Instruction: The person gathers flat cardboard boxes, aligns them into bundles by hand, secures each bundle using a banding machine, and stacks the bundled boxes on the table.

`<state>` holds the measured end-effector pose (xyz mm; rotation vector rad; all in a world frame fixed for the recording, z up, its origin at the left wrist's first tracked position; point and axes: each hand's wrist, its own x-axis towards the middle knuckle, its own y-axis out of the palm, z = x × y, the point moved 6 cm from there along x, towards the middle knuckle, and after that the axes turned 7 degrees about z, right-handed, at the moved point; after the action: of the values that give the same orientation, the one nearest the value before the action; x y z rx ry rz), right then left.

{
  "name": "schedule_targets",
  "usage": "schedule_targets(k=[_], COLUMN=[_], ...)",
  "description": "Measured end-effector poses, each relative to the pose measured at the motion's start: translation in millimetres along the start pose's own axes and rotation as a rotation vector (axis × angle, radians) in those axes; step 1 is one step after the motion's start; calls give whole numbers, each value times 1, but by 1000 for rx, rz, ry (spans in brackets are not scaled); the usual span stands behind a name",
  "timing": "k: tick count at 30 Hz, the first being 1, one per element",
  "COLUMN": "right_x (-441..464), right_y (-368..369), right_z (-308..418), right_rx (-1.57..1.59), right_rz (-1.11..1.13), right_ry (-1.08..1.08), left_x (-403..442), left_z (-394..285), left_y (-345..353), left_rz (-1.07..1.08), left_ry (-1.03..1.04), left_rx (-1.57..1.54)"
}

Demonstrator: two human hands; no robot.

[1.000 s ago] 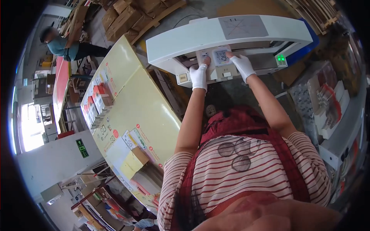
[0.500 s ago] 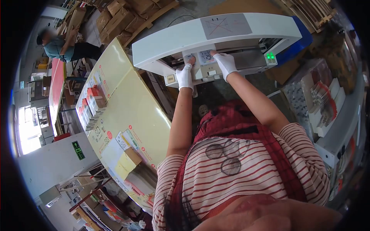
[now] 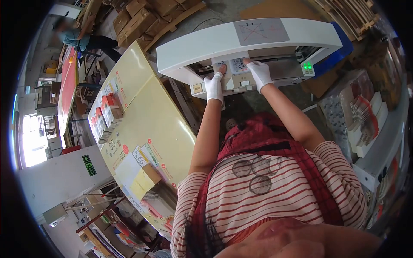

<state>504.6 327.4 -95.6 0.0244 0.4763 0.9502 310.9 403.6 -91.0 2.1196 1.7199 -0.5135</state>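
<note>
Both of my hands wear white gloves with bare fingertips and rest at the front of a white machine [image 3: 193, 49] with an arched cover. A printed sheet [image 3: 238, 66] showing large digits lies in the machine's opening. My left hand [image 3: 214, 86] has its thumb on the sheet's left part, its other fingers hidden below. My right hand [image 3: 259, 74] touches the sheet's right edge with its thumb; whether the fingers grip it cannot be made out. Green lights [image 3: 308, 66] glow at the machine's right end.
A pale yellow table [image 3: 150, 112] on the left holds red and white printed pieces [image 3: 112, 106] and a stack of cards [image 3: 160, 200]. Wrapped cartons [image 3: 137, 26] lie beyond it. Another person [image 3: 77, 38] is at the far left. Stacked printed pieces [image 3: 363, 118] stand on the right.
The camera view has shifted slightly. Both my hands remain at the sheet, which has hardly moved in the machine. The other person at the far left has changed posture a little.
</note>
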Motion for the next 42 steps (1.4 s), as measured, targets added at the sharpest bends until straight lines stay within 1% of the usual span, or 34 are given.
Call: schedule_targets(k=[3, 4, 7, 10, 13, 16, 17, 20, 21, 22, 23, 24, 25, 27, 28, 29, 30, 31, 32, 33, 34, 35, 36, 37, 38, 39, 40, 41, 42], right_x=[4, 5, -5, -7, -10, -6, -5, -14, -26, -40, -66, -81, -88, -113, -127, -140, -166, -175, -181, -164, -173, -171, -187, -202, -230, -241, -265, -265, -251], right_y=[-1, -1, 0, 4, 6, 4, 4, -16, -27, -41, -38, -59, -85, -96, -77, -59, -19, 8, 42, 34, 71, 82, 114, 145, 183, 210, 263, 280, 287], right_z=[-1, -2, 12, 16, 15, 23, 25, 39, 42, 41, 41, 14, -31, -65, -60, -55, -35, -32, -27, 9, 11, 31, 48, 65, 86, 84, 55, 27, -9], right_rx=[-56, -65, -86, -32, 5, 7, 2, -132, -133, -133, 86, 50, 284, 125, 56, -13, -81, -153, -191, -261, -254, -429, -594, -744, -942, -1123, -1334, -1430, -1516], right_rz=[5, 12, 22, 23, 7, 21, 37, -9, -42, -12, 200, 245, 424, 661, 723, 785, 789, 841, 959, 1030, 1148, 1241, 1304, 1336, 1341, 1356, 1359, 1403, 1435], right_ry=[-33, -39, -65, 9, 9, 27, 36, -68, -143, -147, -68, 201, 384, 302, 282, 257, 236, 258, 216, 145, 96, -89, -285, -497, -716, -820, -921, -996, -1072], left_x=[-6, -6, -13, -10, 8, 2, -2, -17, -35, -29, -49, -80, -111, -159, -179, -199, -224, -252, -269, -274, -296, -309, -330, -349, -374, -406, -456, -501, -545], left_z=[-6, -6, -13, -13, 3, -13, -17, -10, -13, 9, 31, 42, 51, 74, 85, 84, 80, 80, 83, 77, 70, 80, 78, 94, 107, 116, 106, 103, 112], left_y=[1, 0, 3, 2, -1, 12, 15, 33, 34, 36, 37, 34, 25, 0, -20, -39, -58, -74, -97, -57, -73, -65, -82, -108, -140, -166, -228, -261, -289], left_rz=[32, 15, 12, 47, 102, 405, 379, 388, 275, 322, 329, 354, 353, 319, 298, 257, 217, 176, 65, 23, -74, -207, -384, -712, -949, -1278, -1533, -1730, -1900], left_ry=[15, 21, 25, 12, -41, -222, -268, -200, -163, 38, 158, 132, 153, 166, 157, 143, 137, 133, 208, 212, 196, 204, 240, 346, 270, 288, 202, 98, 66], left_rx=[-10, 31, 14, -3, -33, -222, -237, -305, -113, 86, -61, -79, -31, 65, 119, 13, -89, -194, -78, -119, -103, -83, -186, -64, -21, 42, 326, 522, 506])
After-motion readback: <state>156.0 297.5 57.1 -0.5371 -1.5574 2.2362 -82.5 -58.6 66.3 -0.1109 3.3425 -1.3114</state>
